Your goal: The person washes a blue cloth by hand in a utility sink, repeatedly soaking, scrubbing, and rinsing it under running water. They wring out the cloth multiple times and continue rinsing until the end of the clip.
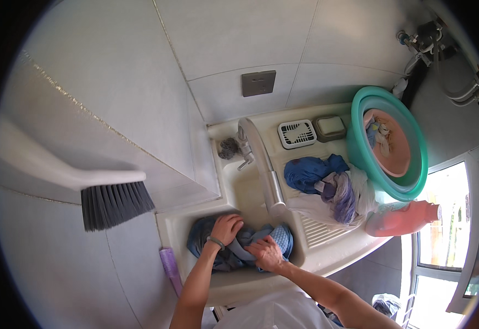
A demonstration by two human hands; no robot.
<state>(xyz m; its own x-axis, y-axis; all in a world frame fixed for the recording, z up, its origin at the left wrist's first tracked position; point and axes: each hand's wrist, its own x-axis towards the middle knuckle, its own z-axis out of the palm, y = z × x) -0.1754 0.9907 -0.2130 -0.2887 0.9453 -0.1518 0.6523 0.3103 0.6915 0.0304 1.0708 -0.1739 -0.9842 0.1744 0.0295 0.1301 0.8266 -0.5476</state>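
Dark blue-grey wet cloth [227,261] lies bunched in the basin of a cream laundry sink [305,257]. My left hand [226,231], with a band at the wrist, rests on the cloth's upper left part, fingers bent over it. My right hand [266,253] grips a fold of the cloth near a light blue dotted part [281,238]. A curved metal faucet [270,177] arches over the basin just above my hands. Some of the cloth is hidden under my hands.
Blue, white and purple laundry [338,189] lies on the ribbed washboard. Behind it are a white soap rack [297,134] and a soap dish [330,126]. Green basins [422,164] and a pink bottle [399,220] stand right. A brush [116,203] hangs left; a steel scourer [228,149] sits behind the faucet.
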